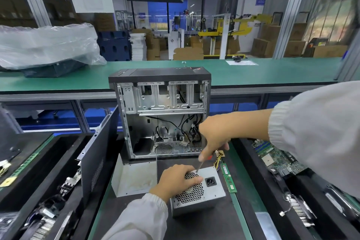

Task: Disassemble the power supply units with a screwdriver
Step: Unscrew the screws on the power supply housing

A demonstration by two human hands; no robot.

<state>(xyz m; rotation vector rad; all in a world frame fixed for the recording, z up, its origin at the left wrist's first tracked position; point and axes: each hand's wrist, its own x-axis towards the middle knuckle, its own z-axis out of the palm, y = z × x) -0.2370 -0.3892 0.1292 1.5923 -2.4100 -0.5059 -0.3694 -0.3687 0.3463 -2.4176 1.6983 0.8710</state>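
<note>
A grey metal power supply unit stands on the dark mat in front of me, its honeycomb fan grille and black power socket facing up. My left hand lies over the grille's left part, fingers curved across the top, holding the unit still. My right hand grips a screwdriver from above; the red handle is mostly hidden in the fist. The thin shaft slants down, and its tip sits at a screw near the unit's top far corner. Yellow and black wires trail from behind the unit.
An open computer case stands just behind the unit, cables hanging inside. A bent metal cover lies to the left, a black side panel leans beside it. A green memory stick lies to the right. Black bins of parts flank both sides, one holding a motherboard.
</note>
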